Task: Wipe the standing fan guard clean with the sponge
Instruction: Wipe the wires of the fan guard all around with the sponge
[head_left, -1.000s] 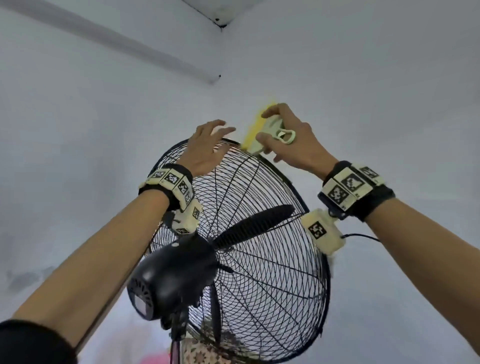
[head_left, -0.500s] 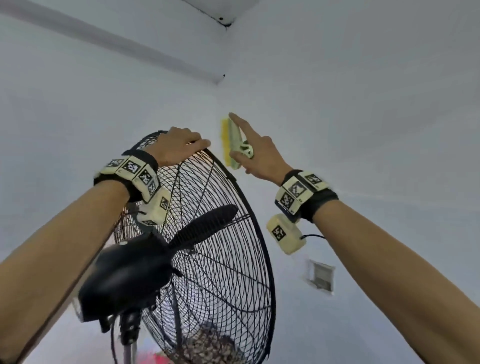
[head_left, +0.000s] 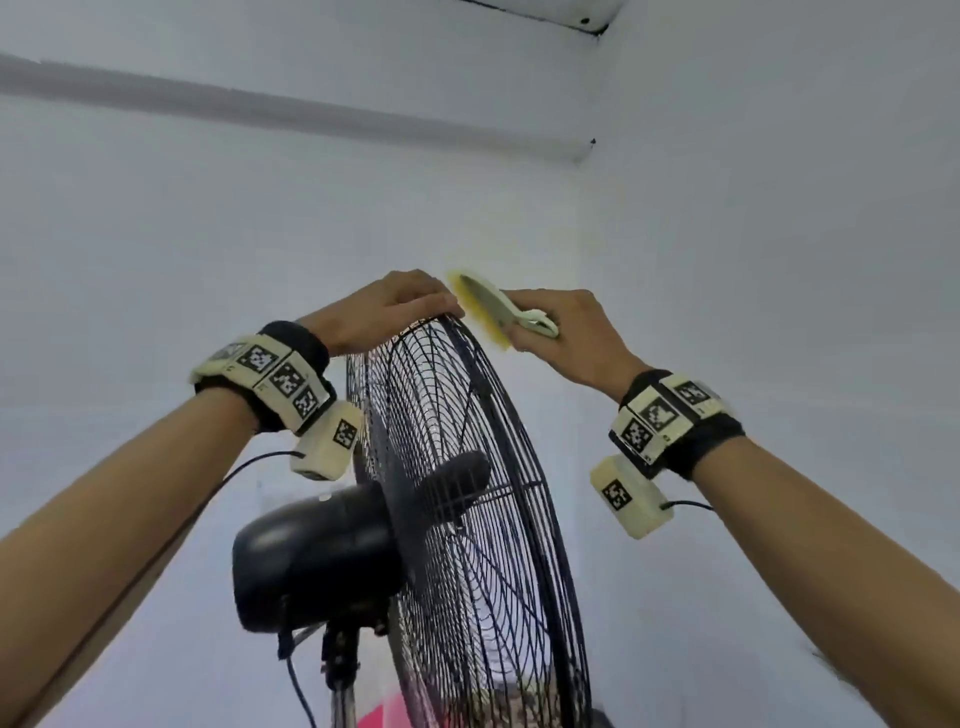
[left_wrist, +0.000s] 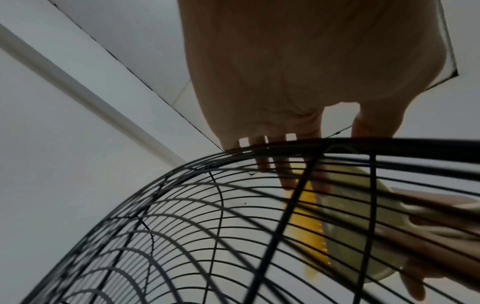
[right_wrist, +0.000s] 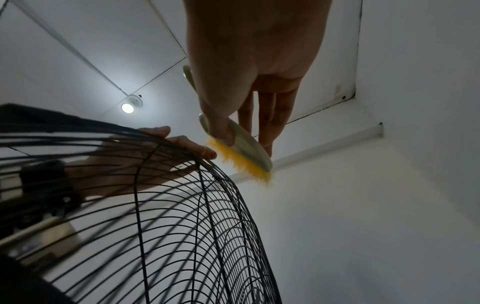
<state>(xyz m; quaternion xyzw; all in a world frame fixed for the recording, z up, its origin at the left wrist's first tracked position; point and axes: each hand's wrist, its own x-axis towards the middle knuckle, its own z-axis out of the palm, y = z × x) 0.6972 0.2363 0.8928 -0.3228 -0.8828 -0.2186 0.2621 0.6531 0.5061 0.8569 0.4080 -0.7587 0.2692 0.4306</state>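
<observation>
The black wire fan guard (head_left: 467, 519) stands nearly edge-on before me. My left hand (head_left: 426, 306) grips its top rim, fingers curled over the front wires (left_wrist: 285, 174). My right hand (head_left: 530, 322) holds the cleaning tool (head_left: 485, 306), a cream-backed pad with yellow fibres, pinched between thumb and fingers (right_wrist: 246, 158). The fibres face the guard's top rim (right_wrist: 207, 164), just right of my left fingertips (right_wrist: 202, 152). Whether they touch the wires I cannot tell. Through the guard, the left wrist view shows the tool (left_wrist: 306, 216) behind the wires.
The black motor housing (head_left: 311, 556) and a dark blade (head_left: 457, 483) sit behind the guard, above the pole (head_left: 340, 675). White walls meet in a corner at the right. A ceiling lamp (right_wrist: 128, 107) glows overhead. Something pink (head_left: 379, 717) lies low down.
The guard has turned more edge-on in my view. My left hand has curled further over the top rim. My right hand has brought the tool from upright beside the rim down to the rim's top.
</observation>
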